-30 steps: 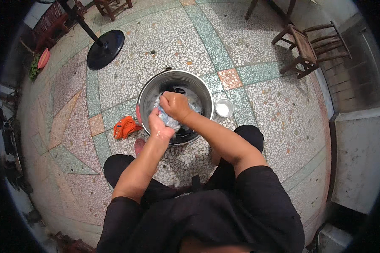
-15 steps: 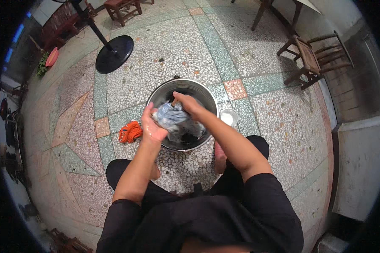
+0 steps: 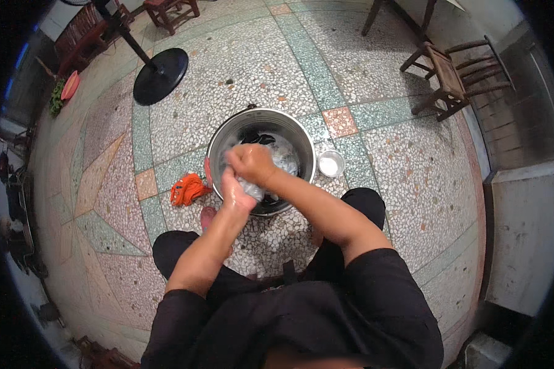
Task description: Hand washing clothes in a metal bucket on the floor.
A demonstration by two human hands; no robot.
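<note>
A steel bucket (image 3: pixel 298 138) on the floor in front of me holds wet dark and pale cloths. Over it, my right hand (image 3: pixel 250 163) is closed in a fist on a light blue-grey cloth (image 3: pixel 252 189). My left hand (image 3: pixel 235 190) grips the same cloth from below and left, its fingertips hidden under the right hand. A small metal bowl of white substance (image 3: pixel 331 164) stands just right of the bucket. An orange bundle of fabric or cord (image 3: pixel 188 188) lies to its left.
A black fan stand (image 3: pixel 160 75) is beyond the bucket at left, with wooden stools (image 3: pixel 170 13) behind and a pink basin (image 3: pixel 70 86) by greenery. A wooden chair (image 3: pixel 443 71) is at right beside the wall (image 3: pixel 520 234). My knees flank the bucket on the terrazzo floor (image 3: pixel 400 160).
Half a second ago my hands were farther apart with the cloth spread between them. Now my right hand has moved left, closed over the cloth against my left hand, as a second ago.
</note>
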